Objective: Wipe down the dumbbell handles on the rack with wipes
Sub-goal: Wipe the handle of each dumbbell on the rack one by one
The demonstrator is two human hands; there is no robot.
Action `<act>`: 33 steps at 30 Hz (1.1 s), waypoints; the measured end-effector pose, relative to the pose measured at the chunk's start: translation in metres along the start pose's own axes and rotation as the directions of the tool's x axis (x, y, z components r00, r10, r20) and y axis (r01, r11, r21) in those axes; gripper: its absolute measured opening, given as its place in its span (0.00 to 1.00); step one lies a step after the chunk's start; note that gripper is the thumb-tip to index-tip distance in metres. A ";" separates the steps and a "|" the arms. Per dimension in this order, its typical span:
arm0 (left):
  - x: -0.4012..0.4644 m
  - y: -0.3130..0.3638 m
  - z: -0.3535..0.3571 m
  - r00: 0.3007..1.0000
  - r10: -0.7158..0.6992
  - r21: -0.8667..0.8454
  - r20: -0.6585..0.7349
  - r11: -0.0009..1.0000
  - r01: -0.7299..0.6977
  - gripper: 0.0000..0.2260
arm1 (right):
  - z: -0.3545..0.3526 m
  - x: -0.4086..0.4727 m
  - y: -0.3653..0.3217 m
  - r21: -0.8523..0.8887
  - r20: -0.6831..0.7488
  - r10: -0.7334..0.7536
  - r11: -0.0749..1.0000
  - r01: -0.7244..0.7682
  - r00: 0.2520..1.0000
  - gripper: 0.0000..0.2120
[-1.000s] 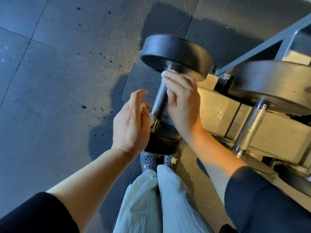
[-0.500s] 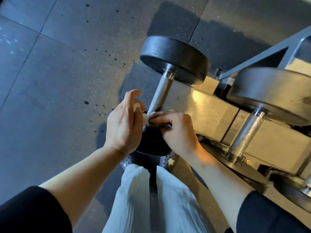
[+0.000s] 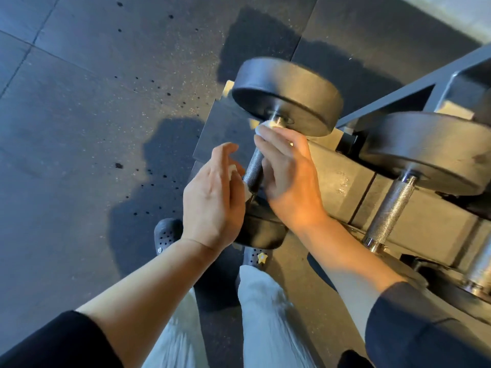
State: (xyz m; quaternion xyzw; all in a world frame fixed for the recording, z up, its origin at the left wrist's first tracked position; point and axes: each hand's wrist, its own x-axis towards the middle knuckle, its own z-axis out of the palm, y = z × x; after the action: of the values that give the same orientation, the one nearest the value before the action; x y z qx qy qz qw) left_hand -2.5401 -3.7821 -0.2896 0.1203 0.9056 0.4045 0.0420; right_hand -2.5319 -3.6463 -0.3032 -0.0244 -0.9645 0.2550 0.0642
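The right hand point(image 3: 288, 179) is wrapped over the upper part of the near dumbbell's handle point(image 3: 253, 166), its fingers curled round a white wipe point(image 3: 263, 128) that pokes out at the fingertips, right under the far weight head point(image 3: 287, 95). The left hand point(image 3: 212, 197) sits just beside the lower end of the same handle, fingers loosely bent with a bit of white wipe material showing at its thumb side; whether it pinches that or only steadies it, I cannot tell. The dumbbell lies on the rack point(image 3: 342, 181), its near head low by the person's shoes. The step in hand looks like the lengthwise rub of this handle, with the wipe at the top of its travel. Next, judging from this, the right hand should draw the wipe down the knurled grip, turning round it to reach the underside. The second handle point(image 3: 390, 208) to the right looks bare and is likely next.
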 end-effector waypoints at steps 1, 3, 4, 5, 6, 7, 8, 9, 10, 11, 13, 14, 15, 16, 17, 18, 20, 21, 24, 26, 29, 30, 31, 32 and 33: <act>0.000 0.000 0.000 1.000 0.002 -0.012 0.001 1.000 -0.002 0.15 | 0.000 -0.001 -0.003 -0.004 -0.002 0.005 1.000 -0.005 1.000 0.17; 0.000 0.001 -0.002 1.000 -0.005 -0.045 0.002 0.999 0.005 0.15 | 0.000 -0.005 -0.009 -0.018 0.018 0.022 1.000 -0.022 1.000 0.17; 0.000 0.002 -0.003 1.000 -0.025 -0.071 0.010 0.997 0.025 0.15 | 0.000 -0.006 -0.011 -0.014 0.036 0.034 0.999 -0.033 0.999 0.15; 0.000 0.002 -0.004 0.999 -0.046 -0.111 0.025 0.993 0.049 0.15 | -0.001 -0.008 -0.013 0.003 0.055 0.049 0.999 -0.050 0.997 0.14; 0.001 0.000 -0.005 0.997 -0.059 -0.167 0.047 0.984 0.066 0.15 | -0.002 -0.010 -0.014 0.030 0.074 0.072 0.997 -0.074 0.995 0.14; 0.001 -0.002 -0.007 0.995 -0.065 -0.234 0.074 0.969 0.081 0.15 | -0.003 -0.012 -0.016 0.059 0.094 0.097 0.993 -0.102 0.991 0.14; 0.002 -0.007 -0.010 0.993 -0.071 -0.304 0.098 0.948 0.097 0.14 | -0.005 -0.014 -0.018 0.090 0.114 0.127 0.986 -0.137 0.985 0.13; 0.004 -0.013 -0.013 0.990 -0.079 -0.362 0.118 0.925 0.117 0.14 | -0.007 -0.016 -0.021 0.128 0.142 0.170 0.974 -0.188 0.975 0.13; 0.007 -0.021 -0.016 0.986 -0.085 -0.400 0.141 0.907 0.135 0.14 | -0.009 -0.017 -0.025 0.169 0.180 0.228 0.951 -0.258 0.957 0.12; 0.010 -0.029 -0.019 0.982 -0.083 -0.410 0.171 0.900 0.147 0.14 | -0.011 -0.018 -0.028 0.207 0.223 0.284 0.921 -0.330 0.933 0.11; 0.016 -0.044 -0.024 0.970 -0.023 -0.379 0.241 0.918 0.116 0.15 | -0.016 -0.017 -0.035 0.241 0.309 0.351 0.870 -0.430 0.884 0.10; 0.017 -0.049 -0.023 0.960 0.016 -0.370 0.279 0.924 0.092 0.16 | -0.016 -0.016 -0.039 0.231 0.328 0.372 0.860 -0.456 0.868 0.10; 0.017 -0.053 -0.022 0.947 0.042 -0.377 0.319 0.922 0.086 0.17 | -0.016 -0.014 -0.043 0.217 0.315 0.389 0.859 -0.464 0.866 0.10; 0.017 -0.055 -0.021 0.934 0.059 -0.391 0.352 0.916 0.089 0.17 | -0.014 -0.011 -0.047 0.193 0.265 0.400 0.870 -0.454 0.878 0.10; 0.015 -0.057 -0.019 0.927 0.072 -0.402 0.369 0.911 0.089 0.18 | -0.012 -0.006 -0.052 0.153 0.180 0.398 0.892 -0.426 0.899 0.11; 0.014 -0.059 -0.018 0.928 0.080 -0.414 0.365 0.906 0.085 0.18 | -0.008 0.001 -0.056 0.089 0.084 0.368 0.923 -0.374 0.926 0.11; 0.011 -0.059 -0.015 0.935 0.089 -0.423 0.344 0.903 0.070 0.17 | -0.006 0.015 -0.057 -0.080 -0.038 0.227 0.970 -0.230 0.973 0.10; 0.010 -0.059 -0.016 0.938 0.090 -0.427 0.335 0.902 0.066 0.18 | -0.004 0.022 -0.056 -0.181 -0.016 0.157 0.971 -0.157 0.987 0.10; 0.011 -0.061 -0.017 0.936 0.092 -0.439 0.338 0.896 0.070 0.18 | 0.005 0.029 -0.047 -0.507 0.212 0.094 0.861 0.027 0.973 0.13; 0.012 -0.060 -0.018 0.932 0.092 -0.440 0.350 0.895 0.077 0.18 | 0.006 0.025 -0.046 -0.585 0.312 0.157 0.809 0.060 0.937 0.18; 0.013 -0.061 -0.019 0.931 0.094 -0.452 0.354 0.888 0.082 0.18 | -0.001 0.021 -0.051 -0.560 0.359 0.173 0.826 0.064 0.917 0.22; 0.013 -0.061 -0.020 0.931 0.099 -0.453 0.352 0.888 0.077 0.18 | -0.003 0.020 -0.053 -0.548 0.367 0.167 0.834 0.068 0.915 0.23; 0.012 -0.062 -0.020 0.931 0.104 -0.455 0.349 0.888 0.072 0.18 | -0.004 0.019 -0.055 -0.536 0.376 0.164 0.841 0.070 0.912 0.24; 0.012 -0.062 -0.021 0.931 0.106 -0.457 0.349 0.887 0.071 0.18 | -0.005 0.018 -0.056 -0.528 0.386 0.166 0.846 0.070 0.907 0.23; 0.011 -0.062 -0.022 0.930 0.105 -0.459 0.351 0.886 0.074 0.18 | -0.005 0.017 -0.057 -0.522 0.392 0.173 0.851 0.063 0.903 0.22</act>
State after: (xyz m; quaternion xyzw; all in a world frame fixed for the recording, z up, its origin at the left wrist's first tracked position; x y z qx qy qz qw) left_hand -2.5662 -3.8351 -0.3212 0.1874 0.7574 0.5799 0.2343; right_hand -2.5491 -3.6914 -0.2687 -0.0131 -0.9862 -0.0158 -0.1642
